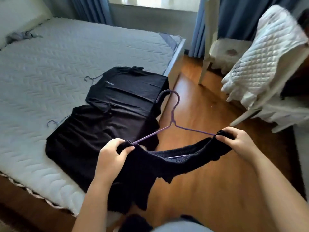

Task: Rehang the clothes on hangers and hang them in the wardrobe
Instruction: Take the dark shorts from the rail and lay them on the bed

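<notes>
Purple hanger (173,120), held beside the bed (50,64), carries a black garment (150,166) whose ends the left hand (112,156) and right hand (237,141) pinch; two black clothes (117,101) lie on the bed.

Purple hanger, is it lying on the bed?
No, the left hand and right hand hold the purple hanger up, inside a black garment, off the bed.

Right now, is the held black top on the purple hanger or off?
On. Both arms of the purple hanger run into the black top; left grip and right grip pinch the fabric over each end.
</notes>
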`<state>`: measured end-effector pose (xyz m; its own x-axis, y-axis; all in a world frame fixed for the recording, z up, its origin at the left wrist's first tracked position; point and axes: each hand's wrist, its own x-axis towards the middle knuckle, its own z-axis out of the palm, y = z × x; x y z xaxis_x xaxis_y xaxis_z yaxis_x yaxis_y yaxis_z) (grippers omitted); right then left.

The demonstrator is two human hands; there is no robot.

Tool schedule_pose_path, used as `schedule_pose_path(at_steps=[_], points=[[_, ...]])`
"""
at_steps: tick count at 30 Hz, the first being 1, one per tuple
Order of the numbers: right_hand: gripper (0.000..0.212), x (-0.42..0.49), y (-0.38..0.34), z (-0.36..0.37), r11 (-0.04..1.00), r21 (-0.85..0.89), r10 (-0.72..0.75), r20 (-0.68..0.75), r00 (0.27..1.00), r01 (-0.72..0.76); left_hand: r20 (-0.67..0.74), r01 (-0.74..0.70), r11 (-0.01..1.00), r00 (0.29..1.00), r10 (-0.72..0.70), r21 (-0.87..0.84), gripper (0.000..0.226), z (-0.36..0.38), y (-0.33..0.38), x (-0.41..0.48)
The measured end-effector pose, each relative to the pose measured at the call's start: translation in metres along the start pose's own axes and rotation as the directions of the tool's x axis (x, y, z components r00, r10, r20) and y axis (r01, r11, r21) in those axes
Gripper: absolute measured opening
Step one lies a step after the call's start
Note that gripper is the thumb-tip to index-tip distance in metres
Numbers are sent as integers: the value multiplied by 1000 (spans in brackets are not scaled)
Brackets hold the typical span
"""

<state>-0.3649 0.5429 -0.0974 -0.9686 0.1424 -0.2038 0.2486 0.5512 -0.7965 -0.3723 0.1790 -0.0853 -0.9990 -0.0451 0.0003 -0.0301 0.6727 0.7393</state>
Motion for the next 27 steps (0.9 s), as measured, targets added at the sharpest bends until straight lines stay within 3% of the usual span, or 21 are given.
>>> schedule_pose_path(at_steps=[5,13,19,27], points=[[5,28,51,-64,994,0,106,-155,982,-107,182,-26,1000,983,22,17,8,75,43,48],[8,166,65,-109,981,-51,157,-341,927,-185,286,-15,1000,958,14,1,13,167,80,218],[17,285,55,-146,962,6,262,-313,913,-275,348,-119,993,932,104,22,15,200,126,374],[14,455,51,-176,964,10,262,-191,946,-265,290,20,999,957,-27,27,13,231,147,506]])
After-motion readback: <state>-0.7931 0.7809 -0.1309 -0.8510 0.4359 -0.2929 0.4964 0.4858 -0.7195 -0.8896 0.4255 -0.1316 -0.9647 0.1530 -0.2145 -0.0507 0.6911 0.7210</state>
